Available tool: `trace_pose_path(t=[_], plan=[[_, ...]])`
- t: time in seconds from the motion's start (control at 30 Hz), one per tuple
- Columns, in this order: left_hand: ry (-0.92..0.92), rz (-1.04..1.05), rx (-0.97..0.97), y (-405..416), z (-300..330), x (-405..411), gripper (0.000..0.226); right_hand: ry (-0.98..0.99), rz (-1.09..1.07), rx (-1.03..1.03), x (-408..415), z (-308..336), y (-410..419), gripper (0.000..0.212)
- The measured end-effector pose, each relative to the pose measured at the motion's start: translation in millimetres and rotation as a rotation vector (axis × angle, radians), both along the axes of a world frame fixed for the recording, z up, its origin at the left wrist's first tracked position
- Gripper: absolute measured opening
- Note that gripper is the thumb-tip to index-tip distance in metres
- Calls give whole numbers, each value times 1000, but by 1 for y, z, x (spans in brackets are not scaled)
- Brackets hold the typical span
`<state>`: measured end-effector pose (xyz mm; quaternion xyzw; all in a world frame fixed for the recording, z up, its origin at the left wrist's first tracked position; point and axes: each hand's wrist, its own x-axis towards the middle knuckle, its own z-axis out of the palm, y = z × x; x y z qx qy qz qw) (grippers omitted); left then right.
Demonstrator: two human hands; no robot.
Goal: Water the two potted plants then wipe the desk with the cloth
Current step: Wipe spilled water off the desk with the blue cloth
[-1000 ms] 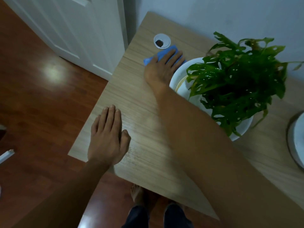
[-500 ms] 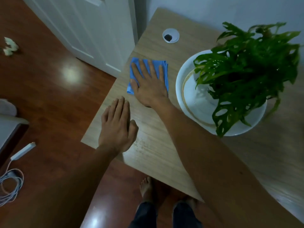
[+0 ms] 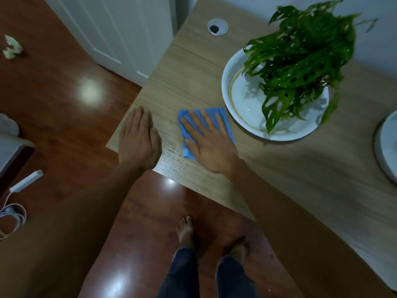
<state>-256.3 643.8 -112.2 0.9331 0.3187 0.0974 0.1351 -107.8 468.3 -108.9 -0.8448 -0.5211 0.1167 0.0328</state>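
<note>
A blue cloth (image 3: 223,117) lies flat on the wooden desk (image 3: 300,168) near its front left corner. My right hand (image 3: 206,140) presses palm-down on the cloth with the fingers spread. My left hand (image 3: 138,138) rests flat on the desk's left corner, holding nothing. Water droplets (image 3: 171,155) speckle the desk between the two hands. A green leafy plant (image 3: 300,59) stands in a wide white dish (image 3: 242,102) just right of the cloth. A second white dish (image 3: 386,145) shows at the right edge; whatever it holds is out of view.
A round cable grommet (image 3: 217,26) sits at the desk's back left. A white door (image 3: 116,29) stands left of the desk. On the red-brown floor lie a white power strip with cord (image 3: 23,183) and a pale scrap (image 3: 11,48). My bare feet (image 3: 187,231) are below the desk edge.
My right hand has dragged the cloth from beside the grommet at the back toward the front edge. My left hand has stayed on the corner.
</note>
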Motion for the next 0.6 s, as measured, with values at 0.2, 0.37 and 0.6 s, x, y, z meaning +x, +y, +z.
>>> trace_pose_path(t=[0.2,0.37,0.6], plan=[[3,-5,-164,8,8,-3,55,55,-268,-5,6,12,41,62],[-105,10,-256,24,23,-2,32,32,-93,-15,-23,10,69,63],[-41,-100,-180,13,30,3,52,-11,229,-8,-18,4,-51,57]])
